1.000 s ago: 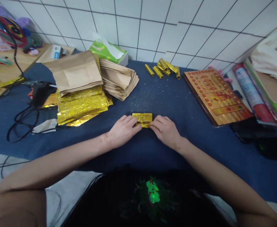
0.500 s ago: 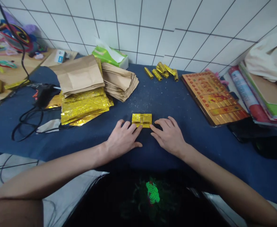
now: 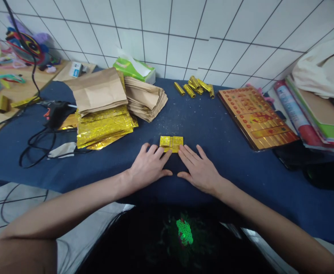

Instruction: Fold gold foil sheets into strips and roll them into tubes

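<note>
A small folded piece of gold foil paper point(image 3: 171, 141) lies flat on the dark blue cloth point(image 3: 167, 114) in front of me. My left hand point(image 3: 149, 164) rests at its lower left, index fingertip pressing on the near edge and thumb held apart. My right hand point(image 3: 199, 167) lies at the lower right corner, fingers stretched out and tips touching the foil. Neither hand grasps the paper; both rest on it from above.
Left stand gold foil sheets point(image 3: 105, 129), brown paper stacks point(image 3: 98, 91) and a black glue gun point(image 3: 59, 114) with its cord. Rolled gold tubes point(image 3: 194, 86) lie at the back beside a green tissue pack point(image 3: 134, 70). An orange-gold printed box point(image 3: 258, 118) lies right.
My right hand has straightened its fingers and shifted slightly left, onto the right corner of the foil. My left hand keeps its place on the paper. The view has shifted slightly.
</note>
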Demonstrator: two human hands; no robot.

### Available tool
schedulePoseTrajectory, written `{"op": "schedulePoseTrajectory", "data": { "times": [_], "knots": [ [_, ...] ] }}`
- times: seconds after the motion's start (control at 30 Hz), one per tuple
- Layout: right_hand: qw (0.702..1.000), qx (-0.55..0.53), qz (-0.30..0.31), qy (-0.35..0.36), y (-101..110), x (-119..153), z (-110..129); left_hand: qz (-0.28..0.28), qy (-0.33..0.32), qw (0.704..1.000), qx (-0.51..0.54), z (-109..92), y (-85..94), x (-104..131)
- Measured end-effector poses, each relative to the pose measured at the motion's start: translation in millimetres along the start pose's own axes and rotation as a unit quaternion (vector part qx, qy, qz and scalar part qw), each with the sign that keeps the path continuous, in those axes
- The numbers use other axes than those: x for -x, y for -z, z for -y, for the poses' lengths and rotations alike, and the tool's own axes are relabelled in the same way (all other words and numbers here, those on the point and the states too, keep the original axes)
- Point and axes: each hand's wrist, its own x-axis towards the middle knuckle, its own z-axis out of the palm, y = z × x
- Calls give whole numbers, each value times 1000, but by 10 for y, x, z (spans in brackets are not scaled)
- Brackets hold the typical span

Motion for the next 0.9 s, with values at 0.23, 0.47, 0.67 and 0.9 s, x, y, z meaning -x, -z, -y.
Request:
{"op": "schedulePoseTrajectory", "data": {
  "times": [0.23,0.47,0.67,0.9],
  "knots": [
    [1000,8,8,-19,13,18,-45,5,5,1000,17,30,-21,53],
    [1000,-3,-1,-25,-1,18,-49,-12,3,999,29,69,-73,119],
    [997,-22,-72,-24,51,-120,-108,-26,-47,998,44,199,-77,-18],
    [995,-32,-78,56,88,-282,-233,-22,-101,993,63,280,-79,-126]
  ]
}}
